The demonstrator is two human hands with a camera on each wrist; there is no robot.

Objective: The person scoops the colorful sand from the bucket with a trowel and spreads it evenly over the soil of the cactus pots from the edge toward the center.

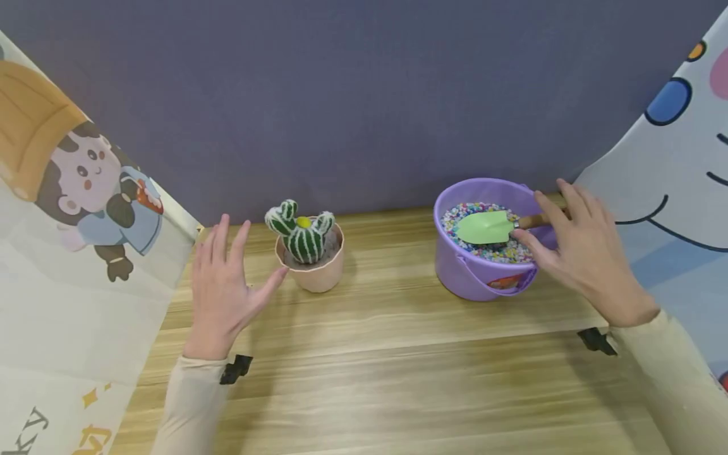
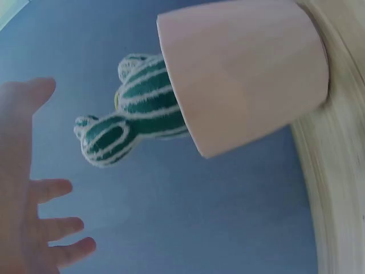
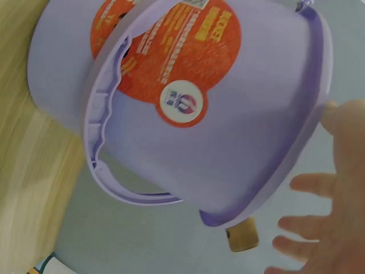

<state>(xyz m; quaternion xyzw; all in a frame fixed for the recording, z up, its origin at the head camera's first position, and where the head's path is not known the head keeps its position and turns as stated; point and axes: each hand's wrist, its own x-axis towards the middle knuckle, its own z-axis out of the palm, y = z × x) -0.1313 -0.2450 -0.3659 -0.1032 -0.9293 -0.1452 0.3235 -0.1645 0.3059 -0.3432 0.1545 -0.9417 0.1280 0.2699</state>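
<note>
My left hand (image 1: 223, 294) hovers beside a pale pink flower pot (image 1: 320, 279), fingers spread and thumb towards its rim. In the pot stands a green and white knitted cactus (image 1: 306, 245) with a yellow spot. On the right, a garden trowel (image 1: 483, 227) with a green blade lies across a purple bucket (image 1: 467, 278) of small coloured beads (image 1: 514, 254). My right hand (image 1: 591, 253) is over the trowel's wooden handle, thumb and fingers spread on either side. The right wrist view shows the handle end (image 3: 242, 234) apart from the fingers.
Both containers stand on a wood-grain table (image 1: 398, 385) near a dark grey backdrop (image 1: 375, 101). Printed cloth panels rise at the left (image 1: 68, 303) and right (image 1: 671, 183). The bucket's carrying handle (image 3: 102, 120) hangs down on its near side.
</note>
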